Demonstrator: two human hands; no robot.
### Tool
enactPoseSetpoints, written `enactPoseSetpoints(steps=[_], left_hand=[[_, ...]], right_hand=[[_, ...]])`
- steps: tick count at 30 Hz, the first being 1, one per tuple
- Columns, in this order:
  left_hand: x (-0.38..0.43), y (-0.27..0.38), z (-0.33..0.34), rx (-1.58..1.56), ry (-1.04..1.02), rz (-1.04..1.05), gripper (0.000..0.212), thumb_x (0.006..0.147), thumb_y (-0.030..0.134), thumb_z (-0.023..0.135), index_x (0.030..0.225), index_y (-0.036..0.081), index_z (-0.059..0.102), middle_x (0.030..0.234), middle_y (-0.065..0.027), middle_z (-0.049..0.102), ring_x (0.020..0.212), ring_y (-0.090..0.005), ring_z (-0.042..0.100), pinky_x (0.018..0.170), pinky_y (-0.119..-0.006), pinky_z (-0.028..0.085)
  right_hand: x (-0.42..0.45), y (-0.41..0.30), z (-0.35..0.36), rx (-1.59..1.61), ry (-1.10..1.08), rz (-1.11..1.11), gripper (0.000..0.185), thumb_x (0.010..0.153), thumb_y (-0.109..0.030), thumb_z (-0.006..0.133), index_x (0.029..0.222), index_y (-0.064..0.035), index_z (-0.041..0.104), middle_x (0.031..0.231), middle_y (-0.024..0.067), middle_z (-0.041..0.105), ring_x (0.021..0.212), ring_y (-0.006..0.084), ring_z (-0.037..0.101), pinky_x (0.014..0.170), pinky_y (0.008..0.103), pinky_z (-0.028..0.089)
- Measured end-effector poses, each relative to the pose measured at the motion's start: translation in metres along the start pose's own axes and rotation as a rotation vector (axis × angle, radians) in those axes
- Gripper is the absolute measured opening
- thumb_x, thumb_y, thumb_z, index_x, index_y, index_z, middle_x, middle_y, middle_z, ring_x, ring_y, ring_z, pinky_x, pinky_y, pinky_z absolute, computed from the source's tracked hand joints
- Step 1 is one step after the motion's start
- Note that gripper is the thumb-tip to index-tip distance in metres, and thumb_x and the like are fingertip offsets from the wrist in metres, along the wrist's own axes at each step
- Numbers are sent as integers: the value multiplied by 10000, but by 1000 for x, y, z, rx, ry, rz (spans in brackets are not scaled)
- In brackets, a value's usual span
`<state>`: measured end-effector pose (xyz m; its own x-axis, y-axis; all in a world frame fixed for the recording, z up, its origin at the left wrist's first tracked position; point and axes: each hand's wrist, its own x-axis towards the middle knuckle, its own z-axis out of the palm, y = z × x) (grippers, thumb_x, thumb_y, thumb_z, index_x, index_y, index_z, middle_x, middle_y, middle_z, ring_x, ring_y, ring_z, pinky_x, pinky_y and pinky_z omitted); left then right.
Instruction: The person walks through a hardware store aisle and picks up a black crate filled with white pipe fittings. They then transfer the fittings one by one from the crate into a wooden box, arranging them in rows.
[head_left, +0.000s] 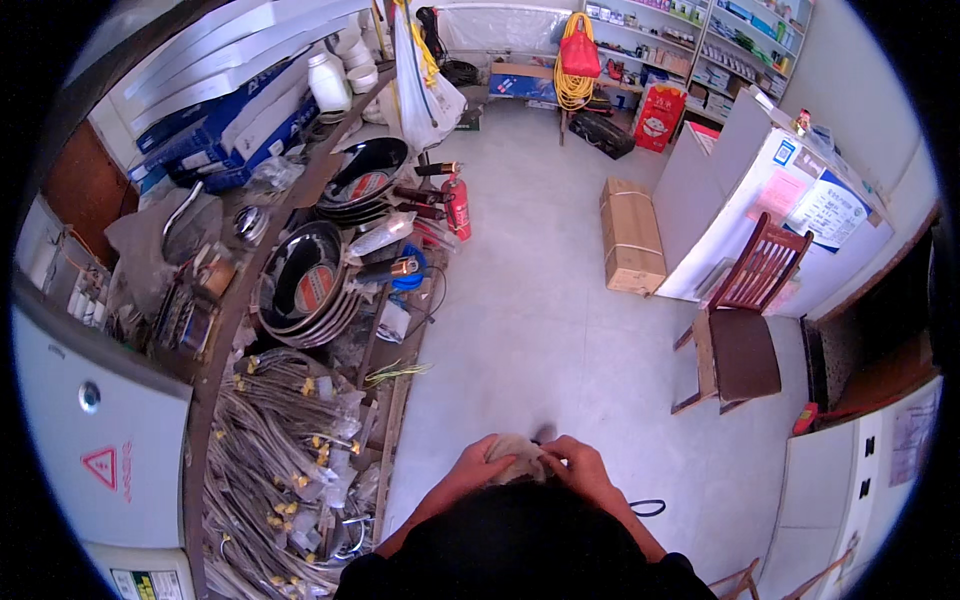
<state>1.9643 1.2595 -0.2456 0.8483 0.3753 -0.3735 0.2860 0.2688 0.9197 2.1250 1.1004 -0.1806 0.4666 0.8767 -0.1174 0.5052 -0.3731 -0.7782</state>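
At the bottom middle, close to the body, my left hand (482, 462) grips a crumpled, pale beige cloth-like thing (516, 453), with the thumb lying over its top. From the other side my right hand (576, 463) pinches its edge between thumb and fingers. What exactly the thing is cannot be told, and its lower part is hidden by my dark clothing.
On the left, a shelf holds stacked frying pans (306, 285) and braided hoses (277, 450). Beyond it stands a red fire extinguisher (457, 208). A strapped cardboard box (632, 236) lies by a white counter (720, 202); a wooden chair (742, 352) stands at right.
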Motion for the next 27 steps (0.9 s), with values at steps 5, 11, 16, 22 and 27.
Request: enactPoseSetpoints(steps=[5,11,16,22,27], left_hand=[[79,38,-2,34,63,14,411,874,251,699,1179,3,580,1045,-82,654,943,-139,600,839,-303,496],[186,117,10,276,157,20,460,871,292,705,1202,7,561,1005,-78,641,939,-149,582,856,-309,477],[267,149,35,336,386,391,714,781,286,780,1354,33,438,1252,-135,524,1149,-260,505,999,-381,401],[318,213,43,710,292,489,846,722,243,808,1429,77,373,1467,-166,363,1340,-330,369,1117,-418,294],[386,203,26,578,206,418,506,803,158,671,1280,58,534,1312,-163,532,1243,-333,481,1038,-404,375]], right_hand=[[83,19,-70,-76,56,-53,168,895,-200,614,986,-73,677,942,117,648,859,309,640,719,391,515],[193,37,-163,79,160,-212,193,923,-217,574,992,-50,641,947,131,655,859,318,643,728,378,515],[270,72,-227,39,-4,-61,257,932,-283,559,1036,-53,606,820,163,655,772,370,647,695,416,515],[335,90,-242,170,-211,-184,269,940,-306,541,1029,-61,608,900,189,644,841,377,630,733,419,500],[397,92,-266,348,-337,-85,283,960,-289,526,1009,-24,612,867,134,659,785,261,636,724,359,495]])
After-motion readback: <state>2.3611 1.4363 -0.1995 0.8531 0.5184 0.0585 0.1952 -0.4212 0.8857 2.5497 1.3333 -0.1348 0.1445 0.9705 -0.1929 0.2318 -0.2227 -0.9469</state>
